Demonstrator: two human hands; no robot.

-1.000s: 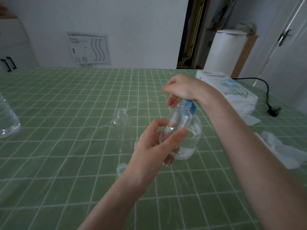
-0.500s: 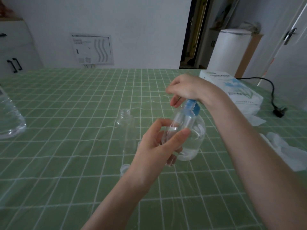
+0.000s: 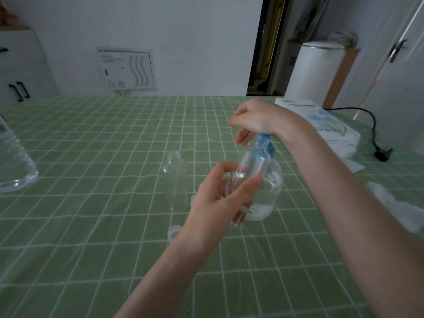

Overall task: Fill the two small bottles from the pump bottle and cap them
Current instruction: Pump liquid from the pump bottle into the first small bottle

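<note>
Left hand pinches 1 small bottle, mouth tilted to the pump bottle, so right hand curled over its top fills it.

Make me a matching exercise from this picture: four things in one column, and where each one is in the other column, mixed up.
Things
1. pump bottle
2. held small bottle
3. uncapped small bottle
4. tissue pack

Places
A. standing alone on the green tablecloth, no hand on it
B. far right of the table, beside the power cable
C. tilted in the left hand, mouth up by the blue pump
D. under the right hand, which grips its top

Pairs: 1-D, 2-C, 3-A, 4-B
</note>
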